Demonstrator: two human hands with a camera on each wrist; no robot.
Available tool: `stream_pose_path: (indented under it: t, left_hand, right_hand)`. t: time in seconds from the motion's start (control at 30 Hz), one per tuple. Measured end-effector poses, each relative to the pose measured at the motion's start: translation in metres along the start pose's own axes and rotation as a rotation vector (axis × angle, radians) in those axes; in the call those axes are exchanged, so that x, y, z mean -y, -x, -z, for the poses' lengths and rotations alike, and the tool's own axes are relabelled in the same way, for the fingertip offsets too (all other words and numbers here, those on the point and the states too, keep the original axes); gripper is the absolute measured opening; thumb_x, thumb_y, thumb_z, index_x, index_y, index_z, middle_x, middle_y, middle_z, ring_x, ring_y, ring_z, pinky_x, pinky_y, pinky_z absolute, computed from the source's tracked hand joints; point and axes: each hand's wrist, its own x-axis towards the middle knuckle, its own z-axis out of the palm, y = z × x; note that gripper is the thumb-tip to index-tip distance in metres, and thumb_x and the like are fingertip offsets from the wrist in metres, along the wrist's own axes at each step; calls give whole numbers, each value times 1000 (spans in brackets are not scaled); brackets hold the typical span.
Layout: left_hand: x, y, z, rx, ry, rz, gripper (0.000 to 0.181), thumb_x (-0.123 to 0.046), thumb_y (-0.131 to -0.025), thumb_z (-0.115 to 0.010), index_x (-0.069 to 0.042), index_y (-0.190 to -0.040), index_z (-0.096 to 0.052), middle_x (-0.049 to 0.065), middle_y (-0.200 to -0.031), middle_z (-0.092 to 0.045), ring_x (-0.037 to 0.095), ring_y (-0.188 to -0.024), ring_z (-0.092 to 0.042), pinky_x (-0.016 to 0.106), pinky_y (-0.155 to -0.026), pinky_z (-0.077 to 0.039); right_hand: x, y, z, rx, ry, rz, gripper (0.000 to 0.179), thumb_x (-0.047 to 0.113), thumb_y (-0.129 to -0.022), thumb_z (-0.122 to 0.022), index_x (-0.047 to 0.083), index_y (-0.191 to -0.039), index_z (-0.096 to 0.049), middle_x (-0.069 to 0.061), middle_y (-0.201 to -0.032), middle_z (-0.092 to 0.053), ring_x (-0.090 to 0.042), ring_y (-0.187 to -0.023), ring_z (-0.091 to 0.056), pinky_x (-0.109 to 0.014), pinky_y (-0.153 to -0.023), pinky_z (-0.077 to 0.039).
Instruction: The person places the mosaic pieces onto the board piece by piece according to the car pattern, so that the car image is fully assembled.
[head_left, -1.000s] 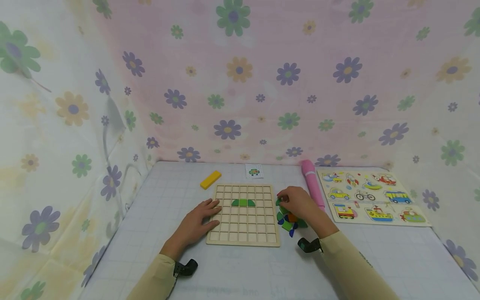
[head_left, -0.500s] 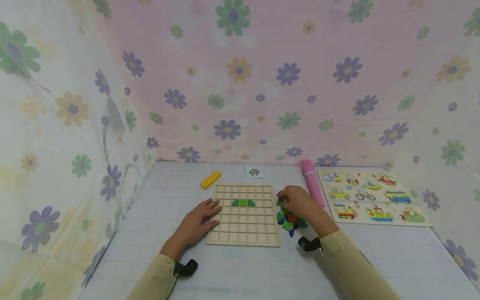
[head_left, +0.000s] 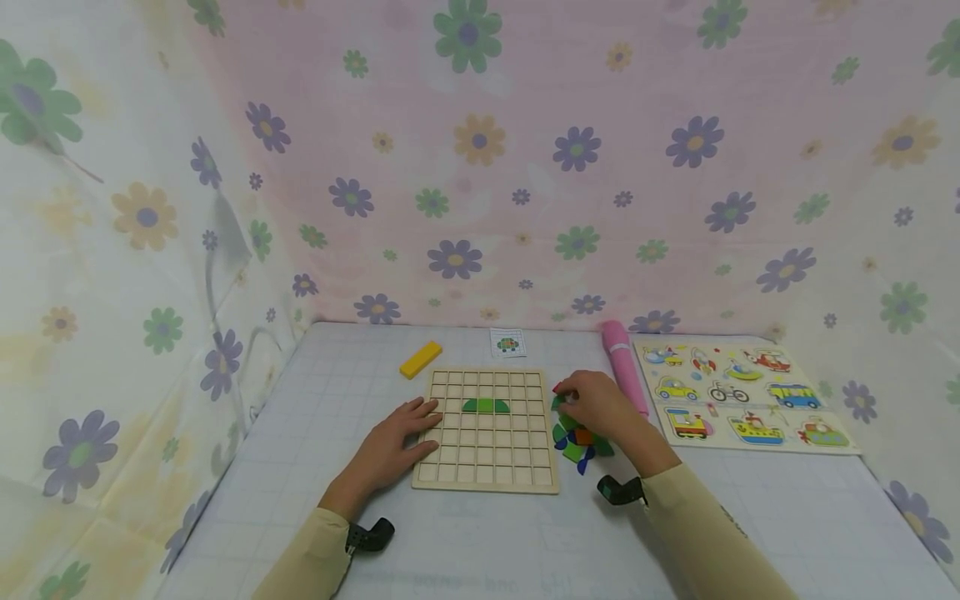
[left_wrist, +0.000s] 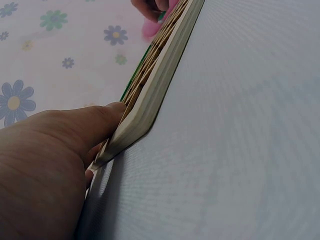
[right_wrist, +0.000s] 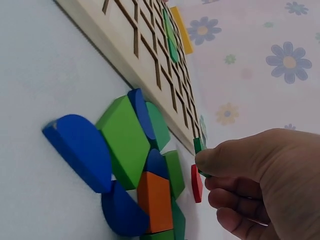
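Note:
My left hand (head_left: 393, 442) rests on the left edge of a wooden grid board (head_left: 487, 489), its fingers spread over the rim. In the left wrist view the thumb (left_wrist: 97, 122) lies along the board's top edge. A row of green pieces (head_left: 485, 406) sits in the upper part of the grid. Right of the board, my right hand (head_left: 600, 404) pinches a small dark green block (right_wrist: 197, 145) between thumb and fingers. Below those fingers lies a red piece (right_wrist: 196, 183). Beside it is a loose pile with an orange block (right_wrist: 156, 202), a light green block (right_wrist: 125, 142) and blue half-rounds (right_wrist: 82, 150).
Behind the board lie a yellow block (head_left: 421, 360) and a small picture card (head_left: 508, 342). A pink roll (head_left: 626, 371) stretches past my right hand. Farther right is a vehicle picture puzzle (head_left: 738, 392). Flowered cloth (head_left: 525, 225) hangs around the table.
My right hand's fingers have shifted only slightly over the loose pieces. The left hand and the board hold their place.

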Motion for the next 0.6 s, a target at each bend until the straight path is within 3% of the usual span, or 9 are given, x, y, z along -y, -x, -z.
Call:
stream_pose_path:
  t: [0.2,0.6]
  left_hand:
    - [1,0,-1,-13,0,-12,54,-34,-105,-74,-13,-154,-64,0,-169,-45,35,-161,-30,65,-125,-29]
    - [0,0,-1,-15,6,-11,54,-34,-106,-73,-12,-154,-64,1,-168,-46,37,-161,-30,65,-125,-29]
  right_hand:
    - [6,1,5,-42,0,72,25,14,-98,-82,6,-122,-82,-4,-112,-76,-22,-98,-67,-47,-97,-60]
    - [24,-2,6,-41,-30,149,24,12,-98,-82,4,-120,-81,-4,-112,-74,-20,-98,-67,-43,-95,-61]
